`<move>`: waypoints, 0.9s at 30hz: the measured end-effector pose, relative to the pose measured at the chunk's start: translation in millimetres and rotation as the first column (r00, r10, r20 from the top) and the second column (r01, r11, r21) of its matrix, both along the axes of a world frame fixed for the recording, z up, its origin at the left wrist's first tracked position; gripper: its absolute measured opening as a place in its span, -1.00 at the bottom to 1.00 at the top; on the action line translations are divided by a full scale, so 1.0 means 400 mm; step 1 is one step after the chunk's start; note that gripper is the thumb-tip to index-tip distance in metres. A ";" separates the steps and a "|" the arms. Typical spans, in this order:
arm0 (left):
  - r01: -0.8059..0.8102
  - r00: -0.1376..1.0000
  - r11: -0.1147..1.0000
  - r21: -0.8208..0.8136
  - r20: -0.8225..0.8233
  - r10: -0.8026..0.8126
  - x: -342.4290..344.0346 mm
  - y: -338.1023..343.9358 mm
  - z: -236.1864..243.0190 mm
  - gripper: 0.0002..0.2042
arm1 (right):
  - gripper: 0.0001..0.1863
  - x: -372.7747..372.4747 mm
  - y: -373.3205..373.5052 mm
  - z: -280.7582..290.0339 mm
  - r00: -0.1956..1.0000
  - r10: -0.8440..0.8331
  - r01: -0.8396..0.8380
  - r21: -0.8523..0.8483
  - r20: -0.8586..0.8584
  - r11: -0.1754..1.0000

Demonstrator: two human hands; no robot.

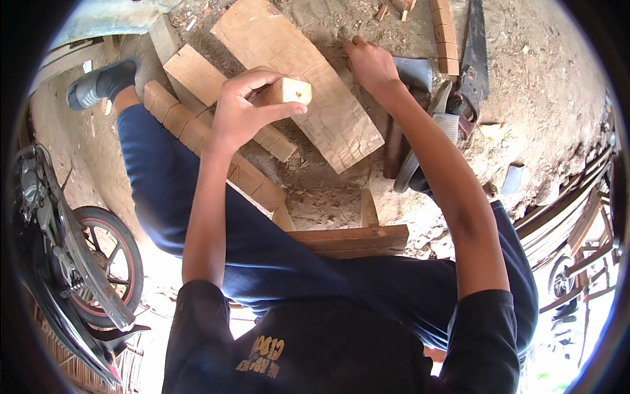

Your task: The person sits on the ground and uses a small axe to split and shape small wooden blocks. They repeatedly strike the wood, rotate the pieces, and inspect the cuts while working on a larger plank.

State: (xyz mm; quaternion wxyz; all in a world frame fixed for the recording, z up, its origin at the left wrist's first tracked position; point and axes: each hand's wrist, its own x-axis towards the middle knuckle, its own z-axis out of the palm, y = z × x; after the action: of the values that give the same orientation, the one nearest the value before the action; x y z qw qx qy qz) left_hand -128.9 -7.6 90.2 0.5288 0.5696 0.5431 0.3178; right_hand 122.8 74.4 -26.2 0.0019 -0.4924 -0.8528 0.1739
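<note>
My left hand grips a short squared wooden block between thumb and fingers, its pale end turned up. Under it lies a wide, thick wooden board with rough cut marks on its near part. Past the far right edge of this board, my right hand is low near the ground with its fingers curled in. Whatever it may hold is hidden. Close by its wrist is a broad dark metal blade, like an axe head, and a brown wooden handle shows below.
Rows of wooden blocks lie along my left leg, with another row at far right. A handsaw lies beside that row. A low wooden bench piece is near my legs. A motorcycle stands at left.
</note>
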 end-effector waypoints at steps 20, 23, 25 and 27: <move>0.201 0.893 0.898 0.392 -0.449 -0.004 0.091 0.155 -0.188 -0.68 | -0.81 -0.017 -0.152 0.168 0.154 -0.909 0.250 -0.875 -0.386 0.414; 0.108 0.910 0.895 0.434 -0.406 0.088 0.104 0.140 -0.183 -0.81 | -0.76 -0.035 -0.160 0.146 0.145 -0.888 0.257 -0.850 -0.437 0.460; 0.121 0.878 0.920 0.373 -0.472 0.076 0.100 0.128 -0.170 -0.76 | -0.75 -0.051 -0.160 0.132 0.145 -0.848 0.271 -0.803 -0.511 0.530; 0.199 0.881 0.892 0.406 -0.473 0.019 0.086 0.124 -0.151 -0.70 | -0.76 -0.069 -0.160 0.129 0.086 -0.839 0.254 -0.802 -0.537 0.540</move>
State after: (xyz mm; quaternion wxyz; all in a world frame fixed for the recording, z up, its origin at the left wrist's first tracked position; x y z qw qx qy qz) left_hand -94.4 41.9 29.9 0.2542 0.7591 0.5391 0.2616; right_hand 95.1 10.3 25.2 0.4047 -0.5830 -0.3422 0.6159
